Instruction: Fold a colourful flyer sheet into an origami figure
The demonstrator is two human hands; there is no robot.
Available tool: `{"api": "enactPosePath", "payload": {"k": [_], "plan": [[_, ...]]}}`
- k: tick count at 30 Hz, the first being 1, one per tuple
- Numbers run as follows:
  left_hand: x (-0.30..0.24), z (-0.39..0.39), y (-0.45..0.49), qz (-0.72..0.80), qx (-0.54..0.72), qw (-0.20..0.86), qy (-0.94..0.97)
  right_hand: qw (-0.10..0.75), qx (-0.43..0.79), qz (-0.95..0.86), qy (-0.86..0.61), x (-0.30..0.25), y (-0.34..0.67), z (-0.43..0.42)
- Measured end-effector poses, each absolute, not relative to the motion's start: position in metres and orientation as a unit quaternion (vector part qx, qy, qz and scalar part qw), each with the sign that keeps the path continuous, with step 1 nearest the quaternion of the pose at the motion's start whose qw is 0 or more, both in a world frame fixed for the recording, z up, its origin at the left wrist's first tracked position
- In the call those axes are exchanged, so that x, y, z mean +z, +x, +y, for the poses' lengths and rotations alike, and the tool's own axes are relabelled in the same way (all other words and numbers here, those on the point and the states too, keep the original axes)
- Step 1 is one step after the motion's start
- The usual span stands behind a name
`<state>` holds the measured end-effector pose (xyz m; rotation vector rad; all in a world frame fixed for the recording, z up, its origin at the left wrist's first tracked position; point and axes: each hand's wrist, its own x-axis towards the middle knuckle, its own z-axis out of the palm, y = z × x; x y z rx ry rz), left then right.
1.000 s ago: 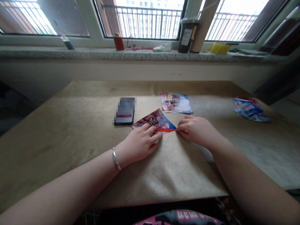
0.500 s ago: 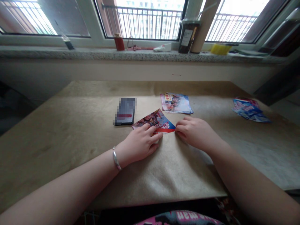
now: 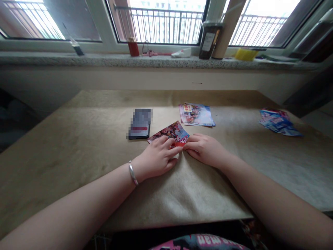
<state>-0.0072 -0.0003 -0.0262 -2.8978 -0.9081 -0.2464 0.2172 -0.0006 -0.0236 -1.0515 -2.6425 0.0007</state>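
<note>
A colourful printed paper point(image 3: 169, 132), with white snowflake shapes and a red band, lies at a slant on the table; it looks folded. Across its near left part rests my left hand point(image 3: 160, 154), palm down with the fingers spread, and it wears a silver bracelet on the wrist. At the paper's right corner, my right hand point(image 3: 204, 147) has its fingers curled together on the edge and hides that corner. The fingertips of both hands are close to each other, almost touching.
A phone point(image 3: 140, 123) with a blurred screen lies left of the paper. Behind is a stack of printed sheets point(image 3: 199, 115). Several blue folded papers point(image 3: 279, 122) lie at the far right. A stone windowsill point(image 3: 104, 61) holds bottles and small items beyond the table point(image 3: 65, 139).
My right hand has moved left along the paper's near edge toward my left hand, and now covers the right corner. My left hand stays nearly in place.
</note>
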Motion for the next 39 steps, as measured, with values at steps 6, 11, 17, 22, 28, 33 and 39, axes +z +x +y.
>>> {"api": "enactPosePath", "payload": {"k": [6,11,17,22,28,33,39], "plan": [[-0.028,0.003,-0.004,-0.292,-0.082,0.037,-0.952,0.14,-0.012,-0.921,-0.365,-0.024,0.213,0.001],[-0.029,0.005,-0.003,-0.284,-0.095,0.036,-0.953,0.136,-0.011,-0.92,-0.368,-0.021,0.211,0.0],[-0.024,0.007,-0.002,-0.265,-0.103,0.041,-0.958,0.124,-0.011,-0.918,-0.376,-0.019,0.211,-0.001],[-0.019,0.008,-0.002,-0.239,-0.105,0.06,-0.964,0.123,-0.014,-0.917,-0.38,-0.018,0.211,-0.001],[-0.017,0.009,-0.002,-0.224,-0.091,0.095,-0.966,0.127,-0.02,-0.917,-0.378,-0.02,0.211,-0.001],[-0.017,0.012,-0.003,-0.212,-0.081,0.11,-0.968,0.124,-0.023,-0.917,-0.379,-0.02,0.211,0.0],[-0.019,0.013,-0.006,-0.233,-0.102,0.094,-0.963,0.121,-0.023,-0.917,-0.379,-0.019,0.212,-0.001]]}}
